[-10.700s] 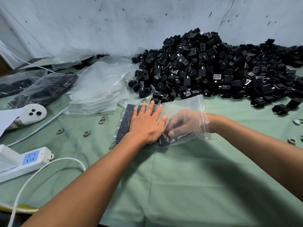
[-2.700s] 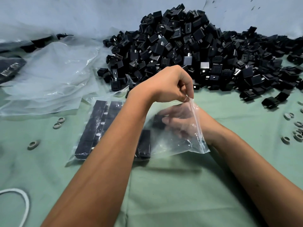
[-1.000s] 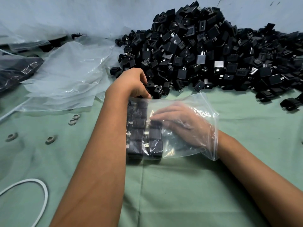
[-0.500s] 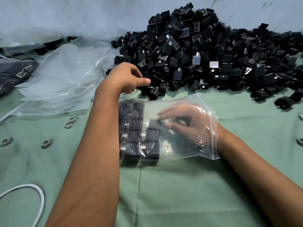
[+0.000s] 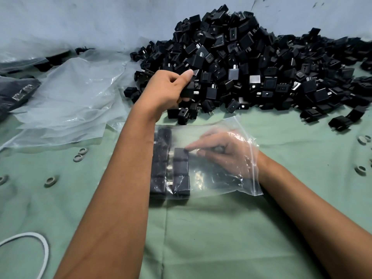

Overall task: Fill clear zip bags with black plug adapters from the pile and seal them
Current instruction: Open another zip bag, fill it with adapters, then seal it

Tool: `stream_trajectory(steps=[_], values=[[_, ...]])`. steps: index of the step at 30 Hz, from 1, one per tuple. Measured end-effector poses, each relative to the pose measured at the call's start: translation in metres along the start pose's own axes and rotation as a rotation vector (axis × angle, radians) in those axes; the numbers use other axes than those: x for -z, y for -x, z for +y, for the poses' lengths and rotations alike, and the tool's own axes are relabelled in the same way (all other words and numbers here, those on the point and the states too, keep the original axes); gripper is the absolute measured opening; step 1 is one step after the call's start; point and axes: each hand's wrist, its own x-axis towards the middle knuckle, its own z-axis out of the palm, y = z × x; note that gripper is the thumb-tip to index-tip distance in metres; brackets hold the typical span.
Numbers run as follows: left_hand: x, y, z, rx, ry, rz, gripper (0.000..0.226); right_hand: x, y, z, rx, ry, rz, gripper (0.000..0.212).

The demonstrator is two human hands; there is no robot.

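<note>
Bag: clear plastic zip bag (image 5: pixel 217 178) lying flat on the green cloth-covered counter (image 5: pixel 221 238), mouth to the right.
Contents: square black plug adapters (image 5: pixel 181 168) in neat rows at its left end, metal prongs showing.
Right hand (image 5: pixel 225 156): inside the bag, fingers curled, fingertip on the top adapter.
Left hand (image 5: pixel 167 91): fingers pinching one black adapter (image 5: pixel 188 91) at the pile (image 5: pixel 251 67) edge.

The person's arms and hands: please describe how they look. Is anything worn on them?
Both forearms are bare, with no sleeves in view. The left hand shows no glove, ring or watch. The right hand is seen through the clear zip bag; no glove or watch is visible there.
</note>
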Motion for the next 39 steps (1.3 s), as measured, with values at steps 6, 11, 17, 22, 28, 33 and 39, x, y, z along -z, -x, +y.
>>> stream_trajectory(steps=[6, 11, 17, 22, 28, 33, 39], values=[[-0.027, 0.008, 0.017, 0.051, 0.273, -0.115, 0.043, 0.014, 0.006, 0.004, -0.045, -0.228, 0.151, 0.035], [-0.051, 0.011, 0.025, 0.091, 0.382, -0.144, 0.043, 0.03, 0.002, 0.025, -0.354, -0.31, 0.709, 0.038], [-0.088, 0.022, 0.033, -0.06, 0.108, -0.053, 0.033, 0.04, 0.004, 0.033, -0.219, -0.526, 0.759, 0.026], [-0.097, 0.029, 0.038, -0.093, 0.077, -0.106, 0.033, 0.038, 0.004, 0.034, -0.211, -0.646, 0.788, 0.023], [-0.071, 0.024, 0.034, -0.233, -0.359, -0.488, 0.044, 0.065, 0.015, 0.042, -0.406, -0.67, 0.717, 0.013], [-0.059, 0.026, 0.03, -0.218, -0.461, -0.63, 0.065, 0.09, 0.032, 0.035, -0.343, -0.311, 0.419, 0.024], [-0.06, 0.029, 0.037, -0.268, -0.432, -0.687, 0.054, 0.102, 0.043, 0.022, -0.396, -0.058, 0.015, 0.036]])
